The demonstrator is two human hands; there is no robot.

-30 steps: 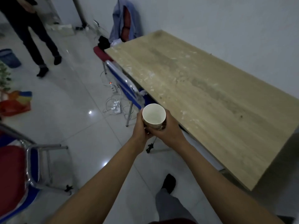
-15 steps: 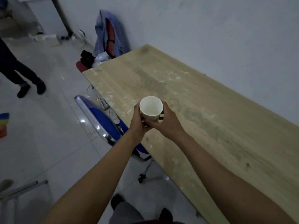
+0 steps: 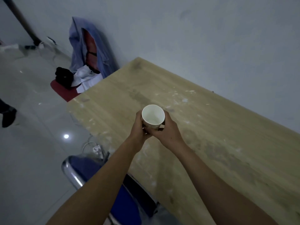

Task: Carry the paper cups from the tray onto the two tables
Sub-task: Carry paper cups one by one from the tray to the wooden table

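The fingers (image 3: 140, 118) of the left hand (image 3: 138, 129) curl round the left wall of a paper cup (image 3: 153, 116), and those of the right hand (image 3: 169, 129) wrap its right wall, so both hands grasp the one cup between them, their heels close together below its base. The cup stands upright with its round mouth facing up and its white inside showing; a faint print on the outer wall is too dim to read. It is held over the desk (image 3: 219, 151), above the pale wooden top toward the left end, and whether its base touches the wood cannot be told, since the hands cover it. Both bare forearms reach in from the bottom edge and meet at the cup. The desk top carries whitish smears and darker stains, and its long far side lies along a grey wall (image 3: 194, 38). Just under the near edge stands a blue chair (image 3: 97, 176) with a shiny metal frame, and a white power strip (image 3: 97, 148) with cords lies on the floor (image 3: 32, 159) beside it. Past the desk's far left corner a red chair (image 3: 62, 91) bears dark and white clothes, with a blue jacket (image 3: 78, 46) hung over its back. At the left edge another person's dark shoe (image 3: 8, 116) rests on the tiles.
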